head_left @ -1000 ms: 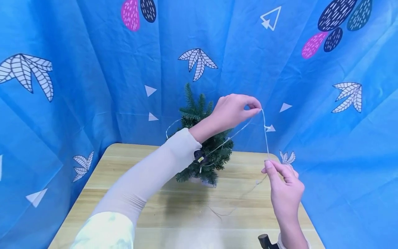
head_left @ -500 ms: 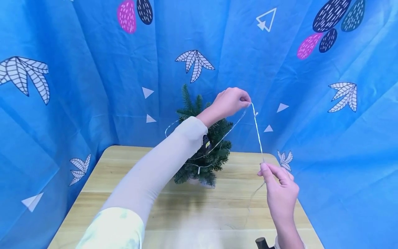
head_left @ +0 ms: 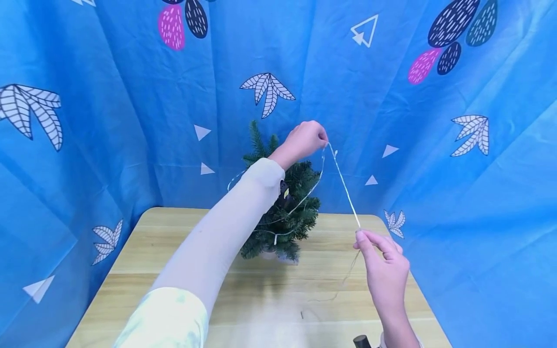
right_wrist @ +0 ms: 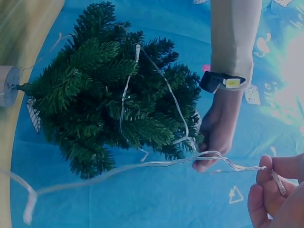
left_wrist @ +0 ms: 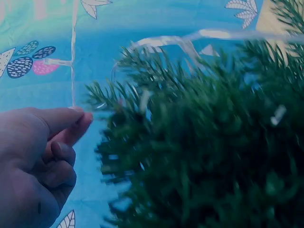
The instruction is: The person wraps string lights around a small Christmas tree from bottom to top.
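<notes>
A small green artificial Christmas tree (head_left: 300, 212) stands on the table, partly hidden by my left forearm. A thin clear string of fairy lights (head_left: 345, 191) loops around its branches. Beside the upper right of the tree, my left hand (head_left: 306, 137) pinches the wire between thumb and fingertips. From there the wire runs taut down to my right hand (head_left: 386, 270), which pinches it lower and nearer, to the right. In the right wrist view a small bulb (right_wrist: 279, 184) pokes out at the right fingers. A loose tail hangs below this hand toward the table.
The wooden table (head_left: 143, 270) has blue printed cloth (head_left: 196, 96) hanging at its back and sides. A pale round base (right_wrist: 8, 85) supports the tree. A wrist camera (right_wrist: 222, 82) is strapped to the left wrist. A dark rounded piece (head_left: 361, 341) shows near the right wrist.
My left hand has moved leftward, closer to the tree, with the wire. The stretch between the hands has tightened and slants more. My right hand has shifted slightly left; the view has shifted too.
</notes>
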A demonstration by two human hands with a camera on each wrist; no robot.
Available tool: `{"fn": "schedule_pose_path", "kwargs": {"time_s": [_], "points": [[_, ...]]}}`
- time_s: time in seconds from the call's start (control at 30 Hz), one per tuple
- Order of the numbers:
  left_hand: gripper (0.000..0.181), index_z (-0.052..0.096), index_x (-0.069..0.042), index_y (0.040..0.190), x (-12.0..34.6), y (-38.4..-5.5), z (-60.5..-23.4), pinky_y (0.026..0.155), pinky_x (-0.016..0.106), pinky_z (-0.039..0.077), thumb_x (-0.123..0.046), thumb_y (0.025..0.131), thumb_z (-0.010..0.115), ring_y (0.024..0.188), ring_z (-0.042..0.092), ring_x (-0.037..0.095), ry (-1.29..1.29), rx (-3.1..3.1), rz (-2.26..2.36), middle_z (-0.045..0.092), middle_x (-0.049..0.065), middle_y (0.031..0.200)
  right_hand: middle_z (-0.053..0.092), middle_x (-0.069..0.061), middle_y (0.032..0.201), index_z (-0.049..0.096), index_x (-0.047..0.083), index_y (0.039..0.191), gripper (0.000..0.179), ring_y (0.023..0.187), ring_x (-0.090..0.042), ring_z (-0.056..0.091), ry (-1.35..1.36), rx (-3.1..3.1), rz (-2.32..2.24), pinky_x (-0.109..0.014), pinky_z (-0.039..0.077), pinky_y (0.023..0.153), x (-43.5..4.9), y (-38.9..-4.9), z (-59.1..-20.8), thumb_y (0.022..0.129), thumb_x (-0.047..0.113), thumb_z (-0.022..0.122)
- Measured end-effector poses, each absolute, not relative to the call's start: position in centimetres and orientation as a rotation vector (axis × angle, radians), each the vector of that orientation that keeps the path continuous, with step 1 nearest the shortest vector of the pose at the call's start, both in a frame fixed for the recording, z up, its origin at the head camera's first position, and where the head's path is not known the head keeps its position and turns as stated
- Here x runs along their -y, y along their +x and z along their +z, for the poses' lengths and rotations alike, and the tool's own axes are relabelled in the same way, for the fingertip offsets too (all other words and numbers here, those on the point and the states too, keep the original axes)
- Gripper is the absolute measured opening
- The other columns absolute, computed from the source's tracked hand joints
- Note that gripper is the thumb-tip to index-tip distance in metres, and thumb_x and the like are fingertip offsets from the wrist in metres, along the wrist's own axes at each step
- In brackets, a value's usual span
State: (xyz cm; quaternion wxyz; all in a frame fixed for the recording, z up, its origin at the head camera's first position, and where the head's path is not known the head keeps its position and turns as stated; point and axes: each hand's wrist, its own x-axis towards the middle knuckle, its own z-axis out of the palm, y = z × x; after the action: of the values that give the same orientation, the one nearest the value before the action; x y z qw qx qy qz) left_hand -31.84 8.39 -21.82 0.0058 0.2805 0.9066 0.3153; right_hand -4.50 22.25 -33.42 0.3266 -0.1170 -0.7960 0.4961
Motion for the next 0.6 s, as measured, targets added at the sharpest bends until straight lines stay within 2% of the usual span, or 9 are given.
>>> {"fn": "schedule_pose_path", "kwargs": {"time_s": [0.1, 0.17, 0.23, 0.3, 0.43, 0.53, 0.57, 0.6], "points": [[0.026, 0.075, -0.018, 0.088, -7.8, -31.9, -22.0, 0.062, 0.027, 0.04, -0.021, 0.104, 0.055, 0.07, 0.051, 0.014, 0.861, -2.872, 0.887, 0.069, -0.005, 0.093, 0.073, 0.008, 0.087, 0.08, 0.014, 0.091, 0.018, 0.112, -0.009, 0.049, -0.297, 2.099, 1.303, -0.03, 0.034, 0.094, -22.3, -4.6, -33.4, 0.093, 0.031, 0.074], [0.034, 0.066, -0.016, 0.073, -7.4, -31.9, -22.1, 0.056, 0.026, 0.033, -0.016, 0.104, 0.052, 0.061, 0.041, 0.014, 0.87, -2.889, 0.811, 0.059, -0.003, 0.075, 0.072, 0.009, 0.088, 0.079, 0.015, 0.09, 0.018, 0.112, -0.008, 0.049, -0.296, 2.105, 1.307, -0.03, 0.034, 0.094, -22.2, -4.8, -33.5, 0.093, 0.031, 0.074], [0.04, 0.054, -0.015, 0.064, -7.1, -31.8, -22.3, 0.054, 0.026, 0.029, -0.014, 0.105, 0.051, 0.058, 0.032, 0.015, 0.895, -2.903, 0.735, 0.046, -0.001, 0.067, 0.072, 0.009, 0.088, 0.079, 0.015, 0.089, 0.019, 0.11, -0.008, 0.05, -0.294, 2.111, 1.305, -0.03, 0.034, 0.094, -22.2, -5.0, -33.6, 0.094, 0.032, 0.074], [0.044, 0.042, -0.015, 0.062, -6.9, -31.6, -22.5, 0.054, 0.026, 0.028, -0.017, 0.105, 0.052, 0.057, 0.027, 0.015, 0.912, -2.906, 0.658, 0.035, -0.001, 0.065, 0.072, 0.008, 0.086, 0.079, 0.015, 0.088, 0.019, 0.109, -0.008, 0.051, -0.287, 2.111, 1.3, -0.029, 0.034, 0.094, -22.3, -5.2, -33.7, 0.094, 0.032, 0.073], [0.043, 0.043, -0.014, 0.063, -6.8, -31.2, -22.9, 0.057, 0.027, 0.033, -0.019, 0.105, 0.055, 0.059, 0.028, 0.015, 0.933, -2.933, 0.535, 0.032, -0.001, 0.066, 0.071, 0.007, 0.083, 0.079, 0.015, 0.088, 0.019, 0.107, -0.008, 0.052, -0.263, 2.108, 1.299, -0.029, 0.036, 0.091, -22.3, -5.6, -34.0, 0.094, 0.032, 0.073], [0.037, 0.052, -0.012, 0.069, -6.9, -31.2, -23.1, 0.061, 0.027, 0.037, -0.017, 0.105, 0.055, 0.063, 0.034, 0.016, 0.942, -2.953, 0.483, 0.037, 0.0, 0.069, 0.071, 0.007, 0.084, 0.079, 0.015, 0.088, 0.019, 0.109, -0.009, 0.051, -0.254, 2.104, 1.304, -0.03, 0.036, 0.091, -22.2, -5.7, -34.0, 0.094, 0.031, 0.073], [0.036, 0.05, -0.012, 0.069, -6.8, -31.3, -23.1, 0.062, 0.028, 0.038, -0.018, 0.104, 0.056, 0.063, 0.035, 0.016, 0.944, -2.955, 0.474, 0.038, 0.0, 0.07, 0.071, 0.007, 0.085, 0.079, 0.015, 0.088, 0.019, 0.109, -0.009, 0.051, -0.253, 2.103, 1.303, -0.03, 0.036, 0.09, -22.2, -5.8, -34.1, 0.094, 0.032, 0.073], [0.032, 0.055, -0.012, 0.072, -6.8, -31.4, -23.1, 0.064, 0.027, 0.04, -0.018, 0.104, 0.058, 0.066, 0.039, 0.015, 0.938, -2.959, 0.477, 0.043, -0.001, 0.073, 0.072, 0.007, 0.086, 0.079, 0.015, 0.088, 0.018, 0.109, -0.01, 0.05, -0.253, 2.102, 1.301, -0.03, 0.035, 0.09, -22.2, -5.8, -34.1, 0.094, 0.031, 0.073]]}}
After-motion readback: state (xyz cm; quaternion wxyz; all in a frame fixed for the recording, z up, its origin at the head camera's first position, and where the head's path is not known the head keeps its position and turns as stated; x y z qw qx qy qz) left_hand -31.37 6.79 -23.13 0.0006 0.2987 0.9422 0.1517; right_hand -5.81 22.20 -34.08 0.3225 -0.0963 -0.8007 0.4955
